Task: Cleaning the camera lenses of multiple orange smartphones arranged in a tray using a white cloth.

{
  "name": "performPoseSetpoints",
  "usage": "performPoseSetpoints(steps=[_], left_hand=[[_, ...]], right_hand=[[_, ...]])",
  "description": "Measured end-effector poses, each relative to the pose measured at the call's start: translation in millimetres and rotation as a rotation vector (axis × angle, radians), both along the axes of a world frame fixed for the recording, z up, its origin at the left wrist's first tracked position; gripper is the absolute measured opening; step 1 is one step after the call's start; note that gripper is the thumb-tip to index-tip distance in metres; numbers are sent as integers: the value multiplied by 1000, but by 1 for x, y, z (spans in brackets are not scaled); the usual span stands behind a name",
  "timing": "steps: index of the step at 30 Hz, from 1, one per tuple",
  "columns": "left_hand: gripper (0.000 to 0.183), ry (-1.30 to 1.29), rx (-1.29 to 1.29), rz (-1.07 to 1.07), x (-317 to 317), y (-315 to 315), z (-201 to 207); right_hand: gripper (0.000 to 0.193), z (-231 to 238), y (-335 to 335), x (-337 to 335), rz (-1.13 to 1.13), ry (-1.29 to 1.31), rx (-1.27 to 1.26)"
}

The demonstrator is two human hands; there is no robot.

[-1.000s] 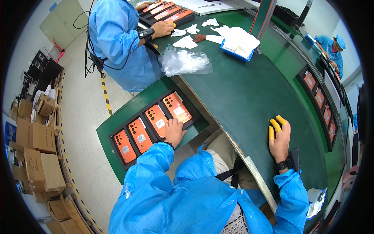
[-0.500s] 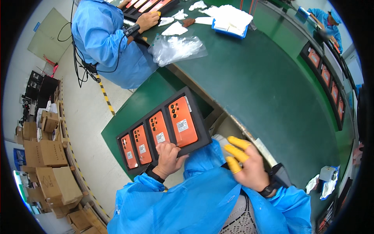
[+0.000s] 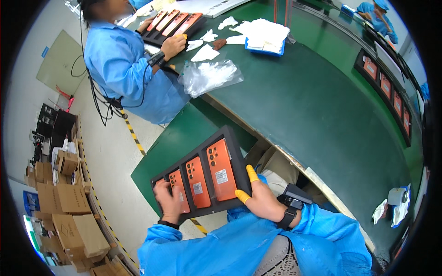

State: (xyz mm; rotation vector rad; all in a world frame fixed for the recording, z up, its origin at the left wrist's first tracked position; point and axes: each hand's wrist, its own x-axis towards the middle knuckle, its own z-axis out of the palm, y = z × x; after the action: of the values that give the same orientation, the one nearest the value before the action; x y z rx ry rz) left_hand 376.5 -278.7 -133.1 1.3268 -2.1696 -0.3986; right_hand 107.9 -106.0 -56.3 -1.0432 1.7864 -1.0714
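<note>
A black tray [image 3: 205, 152] with several compartments holds orange phones, backs up, each with camera rings and a white label. It tilts in front of me, over the corner of a green surface. My left hand [image 3: 169, 200] is at its left end, fingers bent over the near rim and covering most of the leftmost phone [image 3: 160, 182]. My right hand [image 3: 263, 198], with yellow finger cots, grips the tray's right end, its other fingers partly hidden. Between my hands lie a middle phone [image 3: 198, 182] and a larger-looking right phone [image 3: 221, 170].
The green worktable [image 3: 317, 115] curves away to the right. On it are a clear plastic bag [image 3: 209, 78], a blue bin [image 3: 264, 51] of white wipes and crumpled wipes. A co-worker [image 3: 122, 64] handles another phone tray [image 3: 171, 25]. Cardboard boxes [image 3: 62, 198] stand at left.
My right hand has come from beside the tray onto its right end. My left hand has slid from the tray's near middle to its left end. The tray sits slightly lower and further right in view.
</note>
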Motion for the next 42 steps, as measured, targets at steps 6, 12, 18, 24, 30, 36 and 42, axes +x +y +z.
performPoseSetpoints(steps=[6, 12, 18, 24, 30, 36, 42], left_hand=[[87, -387, 558, 843, 246, -40, -165], [93, 593, 1242, 572, 193, -30, -131], [77, 806, 980, 303, 123, -44, -35], [61, 804, 895, -10, -18, -67, 91], [45, 370, 593, -269, -157, -64, 124], [44, 319, 562, -416, -254, -35, 117], [38, 181, 442, -489, -307, -31, 103]], right_hand=[[77, 5, 2, 4, 48, -54, 11], [73, 15, 12, -12, -29, -86, -111], [74, 50, 67, -38, -22, -162, -242], [77, 46, 139, -63, -447, -112, -421], [76, 55, 230, -81, -820, -203, -468], [69, 45, 291, -75, -1054, -307, -427], [59, 39, 296, -77, -1192, 218, -96]])
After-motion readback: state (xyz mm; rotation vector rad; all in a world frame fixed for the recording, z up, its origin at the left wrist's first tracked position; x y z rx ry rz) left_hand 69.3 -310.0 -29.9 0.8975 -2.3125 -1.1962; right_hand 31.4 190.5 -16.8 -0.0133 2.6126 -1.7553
